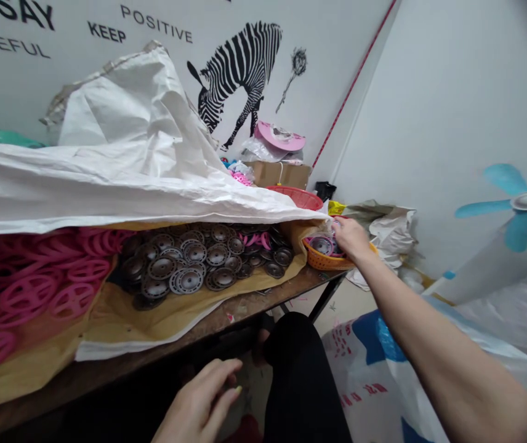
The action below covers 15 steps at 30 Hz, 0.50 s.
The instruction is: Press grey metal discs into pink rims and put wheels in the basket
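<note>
My right hand reaches out to the orange basket at the table's far right end. Its fingers are bent down over the basket beside the corner of a white sack, and what they hold is hidden. Inside the basket lies a grey disc with a pink ring. My left hand hangs in front of the table, holding nothing, thumb and fingers apart. The sack lies open, its brown lining showing, with many grey slotted discs in the middle and pink spoked wheels on the left.
A red basket, a cardboard box and a pink round piece stand behind the sack. A blue-bladed fan is at the right. Large printed plastic bags lie beside my leg. The table edge runs in front.
</note>
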Each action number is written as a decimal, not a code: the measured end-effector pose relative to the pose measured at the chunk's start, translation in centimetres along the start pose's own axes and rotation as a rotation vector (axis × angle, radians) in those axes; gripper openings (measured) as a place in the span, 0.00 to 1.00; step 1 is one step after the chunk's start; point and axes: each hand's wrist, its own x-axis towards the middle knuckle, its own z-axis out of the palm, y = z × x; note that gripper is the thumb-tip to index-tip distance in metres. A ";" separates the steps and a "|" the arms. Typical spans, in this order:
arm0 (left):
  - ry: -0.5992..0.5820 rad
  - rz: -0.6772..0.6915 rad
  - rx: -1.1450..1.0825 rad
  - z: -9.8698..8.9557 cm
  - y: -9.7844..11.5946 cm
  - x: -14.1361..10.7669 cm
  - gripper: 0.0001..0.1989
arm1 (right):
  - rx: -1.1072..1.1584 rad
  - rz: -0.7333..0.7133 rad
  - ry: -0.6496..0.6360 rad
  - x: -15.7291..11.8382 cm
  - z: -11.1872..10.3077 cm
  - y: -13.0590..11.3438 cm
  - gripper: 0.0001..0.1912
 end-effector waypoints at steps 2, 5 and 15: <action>0.072 0.024 0.004 -1.5 0.4 -0.2 0.14 | 0.092 0.022 0.150 -1.2 -0.9 -0.2 0.22; 0.185 0.050 0.027 -3.8 1.0 -0.1 0.14 | 0.308 -0.006 0.359 -4.1 -2.0 -2.0 0.21; 0.247 0.068 0.036 -4.8 2.1 0.7 0.15 | 0.390 -0.502 -0.266 -13.7 0.6 -16.8 0.12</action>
